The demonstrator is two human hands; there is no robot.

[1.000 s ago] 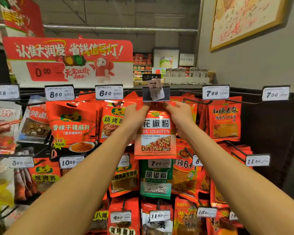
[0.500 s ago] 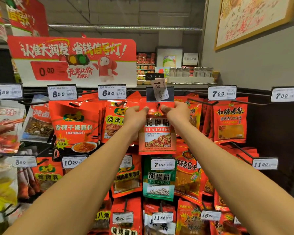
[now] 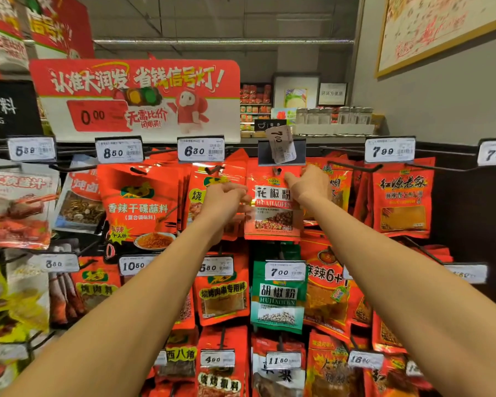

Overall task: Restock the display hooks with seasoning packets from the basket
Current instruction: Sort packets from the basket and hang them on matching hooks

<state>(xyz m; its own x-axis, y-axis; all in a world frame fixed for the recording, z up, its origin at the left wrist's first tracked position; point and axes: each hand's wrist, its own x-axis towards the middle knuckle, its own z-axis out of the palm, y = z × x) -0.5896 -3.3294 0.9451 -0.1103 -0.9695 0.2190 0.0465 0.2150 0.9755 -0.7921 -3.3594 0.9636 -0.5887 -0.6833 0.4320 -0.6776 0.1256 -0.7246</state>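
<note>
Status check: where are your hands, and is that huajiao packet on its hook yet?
Right hand pinching huajiao packet top by the hook. Left hand at packet's left edge, grip unclear. Loose price tag hangs crooked above.

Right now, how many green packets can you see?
1. The green packet hangs mid-rack, under the red packet the right hand pinches. More may hide behind it.
</note>
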